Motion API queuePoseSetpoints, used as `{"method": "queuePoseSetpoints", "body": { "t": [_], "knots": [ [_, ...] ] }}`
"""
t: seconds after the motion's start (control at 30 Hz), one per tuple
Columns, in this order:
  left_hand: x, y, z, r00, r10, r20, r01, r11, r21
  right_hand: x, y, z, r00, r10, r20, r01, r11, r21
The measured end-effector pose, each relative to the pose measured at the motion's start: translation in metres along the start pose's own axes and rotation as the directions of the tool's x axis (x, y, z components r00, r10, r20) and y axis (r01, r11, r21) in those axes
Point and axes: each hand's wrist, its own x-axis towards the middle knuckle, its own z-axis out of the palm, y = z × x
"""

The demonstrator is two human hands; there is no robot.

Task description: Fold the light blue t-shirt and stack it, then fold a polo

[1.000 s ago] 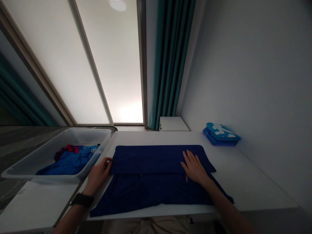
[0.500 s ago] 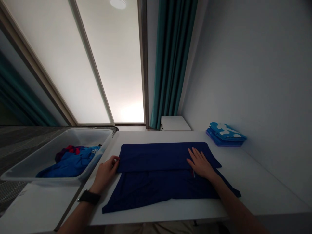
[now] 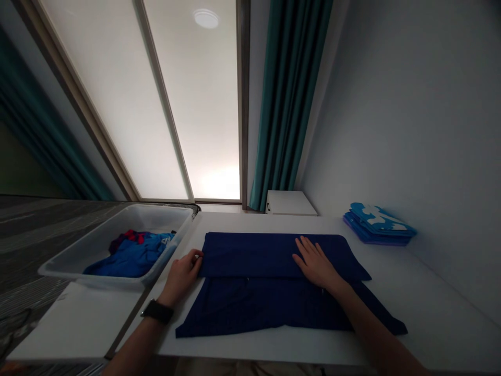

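Observation:
A navy blue garment (image 3: 258,303) lies spread on the white table (image 3: 219,347), its far part folded over into a long flat band. At the band's left edge my left hand (image 3: 183,274) has its fingers curled and pinched on the cloth; a black watch is on that wrist. My right hand (image 3: 316,263) rests flat on the right half of the band, fingers stretched out, palm down. The lower part of the garment flares out towards me, partly covered by my right forearm.
Left of the table stands a translucent plastic bin (image 3: 58,266) with crumpled blue clothing (image 3: 133,258) and a red-and-dark piece (image 3: 135,236). A stack of folded blue clothes (image 3: 379,222) sits at the right by the wall. A small white cabinet (image 3: 291,202) stands beyond the table.
My right hand has slid a little left across the folded band, still flat. My left hand keeps its hold at the left edge. The whole view has shifted slightly.

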Motion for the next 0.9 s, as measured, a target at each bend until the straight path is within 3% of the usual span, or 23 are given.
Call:
{"method": "queuePoseSetpoints", "body": {
  "t": [0.2, 0.37, 0.5, 0.7, 0.8, 0.9],
  "knots": [
    [-0.001, -0.003, 0.001, 0.999, 0.006, -0.031, -0.008, 0.998, -0.058, 0.022, -0.098, -0.008, 0.967, -0.25, 0.046, 0.247, 0.966, 0.076],
    [-0.002, -0.006, 0.004, 0.997, -0.004, -0.077, -0.012, 0.979, -0.205, 0.03, -0.175, -0.007, 0.855, -0.517, -0.032, 0.517, 0.846, 0.133],
    [-0.002, -0.008, 0.005, 0.992, -0.024, -0.126, -0.025, 0.928, -0.371, 0.034, -0.222, -0.004, 0.806, -0.581, -0.113, 0.591, 0.801, 0.1],
    [-0.003, 0.003, 0.003, 0.986, -0.064, -0.152, -0.038, 0.809, -0.587, 0.035, -0.257, 0.006, 0.832, -0.532, -0.156, 0.545, 0.837, 0.052],
    [-0.005, 0.009, 0.0, 0.986, -0.073, -0.147, -0.042, 0.754, -0.655, 0.037, -0.259, 0.006, 0.872, -0.462, -0.163, 0.478, 0.875, 0.077],
    [-0.007, 0.01, -0.002, 0.99, -0.078, -0.115, -0.034, 0.667, -0.744, 0.047, -0.251, -0.004, 0.921, -0.357, -0.157, 0.385, 0.897, 0.216]
  ]
}}
